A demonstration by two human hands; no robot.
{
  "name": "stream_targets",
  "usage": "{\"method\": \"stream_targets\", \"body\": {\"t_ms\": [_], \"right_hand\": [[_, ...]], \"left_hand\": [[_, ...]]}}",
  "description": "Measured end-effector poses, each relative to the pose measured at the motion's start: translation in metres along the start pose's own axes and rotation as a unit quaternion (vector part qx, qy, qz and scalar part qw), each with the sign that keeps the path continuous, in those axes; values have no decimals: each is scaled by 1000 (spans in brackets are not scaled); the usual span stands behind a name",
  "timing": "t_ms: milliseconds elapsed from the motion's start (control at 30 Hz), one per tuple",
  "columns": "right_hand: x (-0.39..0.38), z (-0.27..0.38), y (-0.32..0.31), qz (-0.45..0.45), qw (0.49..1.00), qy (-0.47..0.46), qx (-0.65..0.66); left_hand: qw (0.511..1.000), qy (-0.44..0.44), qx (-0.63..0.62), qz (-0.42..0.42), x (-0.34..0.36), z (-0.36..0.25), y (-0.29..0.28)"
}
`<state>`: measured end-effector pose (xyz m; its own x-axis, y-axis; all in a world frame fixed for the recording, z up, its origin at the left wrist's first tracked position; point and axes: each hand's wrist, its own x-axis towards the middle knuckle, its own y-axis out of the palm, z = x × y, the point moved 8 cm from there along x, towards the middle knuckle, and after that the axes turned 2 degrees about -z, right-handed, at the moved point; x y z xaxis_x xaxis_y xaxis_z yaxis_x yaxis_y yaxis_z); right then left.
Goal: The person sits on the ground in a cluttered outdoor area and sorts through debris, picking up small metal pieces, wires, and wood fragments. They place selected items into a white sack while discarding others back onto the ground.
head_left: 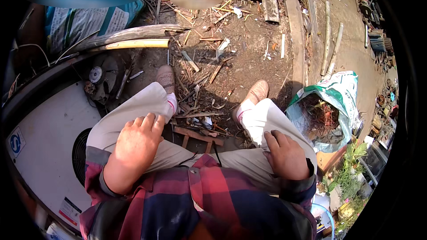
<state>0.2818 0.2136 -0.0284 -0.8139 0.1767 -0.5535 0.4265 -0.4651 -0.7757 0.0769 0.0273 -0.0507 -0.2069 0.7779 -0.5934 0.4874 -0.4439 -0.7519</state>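
Observation:
My left hand (136, 147) rests palm down on my left thigh, its fingers lying loosely over the light trousers (126, 108). On the other thigh lies my right hand (285, 156), also palm down, fingers stretched out and slightly bent. Neither hand shows anything held in it; both palms are hidden. Between my legs, a small wooden frame (199, 136) stands low over the dirt. Nearest to my right hand is an open white and green woven sack (348, 90) with tangled reddish wire and scraps (323, 118) inside.
A white metal appliance housing (53, 120) with a dark fan grille stands at my left. Beyond it lie a bamboo pole (138, 43), a weathered log (129, 34) and a full printed sack (80, 24). Wood splinters litter the dirt; planks (268, 0) lie ahead, green plants (351, 169) at right.

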Motion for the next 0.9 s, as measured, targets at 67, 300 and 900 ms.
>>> {"method": "stream_targets", "body": {"t_ms": [67,300,900], "right_hand": [[38,-29,-7,8,994,72,86],[126,-114,-17,95,965,191,155],[132,4,7,-1,921,80,382]], "left_hand": [[999,-33,15,1,37,12,-13],[987,-57,-48,145,139,26,-26],[962,-24,-247,110,96,-52,40]]}}
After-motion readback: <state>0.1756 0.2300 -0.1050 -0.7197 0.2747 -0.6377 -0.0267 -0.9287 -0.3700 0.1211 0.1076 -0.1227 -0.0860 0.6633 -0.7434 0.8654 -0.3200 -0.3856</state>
